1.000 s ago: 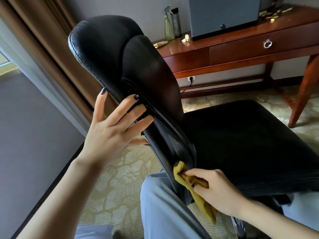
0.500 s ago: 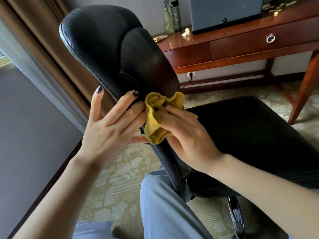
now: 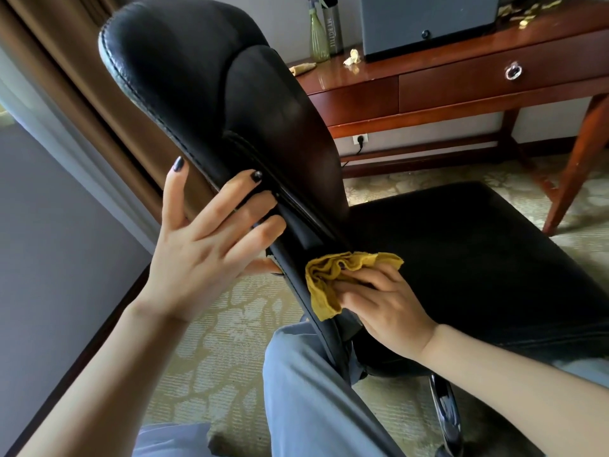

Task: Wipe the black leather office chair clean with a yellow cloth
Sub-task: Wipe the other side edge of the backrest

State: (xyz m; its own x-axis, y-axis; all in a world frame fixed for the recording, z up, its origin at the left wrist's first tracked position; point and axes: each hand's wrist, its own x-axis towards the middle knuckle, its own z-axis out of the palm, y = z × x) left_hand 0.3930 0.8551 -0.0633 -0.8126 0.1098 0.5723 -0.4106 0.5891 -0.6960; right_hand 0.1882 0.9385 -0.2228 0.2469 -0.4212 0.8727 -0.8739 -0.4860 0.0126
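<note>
- Your left hand (image 3: 204, 255) lies flat against the side edge of the black leather chair's backrest (image 3: 204, 94). Its fingers are straight and spread, and the fingertips reach the stitched seam.
- Your left thumb tip shows just below the edge of the backrest, on its rear side.
- Your right hand (image 3: 389, 308) holds the yellow cloth (image 3: 329, 275) bunched up, with the fingers curled into its folds.
- You press the cloth against the lower part of the backrest edge, just above where the back meets the seat (image 3: 461, 258). One corner of the cloth hangs down over the edge.
- The two hands are near each other on the same edge, left above and right below, and they do not touch.
- The backrest leans across the view from upper left to lower centre, and the seat spreads out to the right of it.
- Your grey trouser leg (image 3: 313, 390) sits under the backrest, and a chrome leg of the chair base (image 3: 445, 410) shows beside it.
- Behind the chair stands a reddish wooden desk (image 3: 428, 90) with a ring pull (image 3: 513, 71) on its drawer.
- On the desk are a green spray bottle (image 3: 319, 34), a grey bottle (image 3: 333, 28) touching it, and a grey box (image 3: 425, 24).
- A brown curtain (image 3: 66, 61) hangs at the left, and patterned carpet (image 3: 230, 324) covers the floor.
</note>
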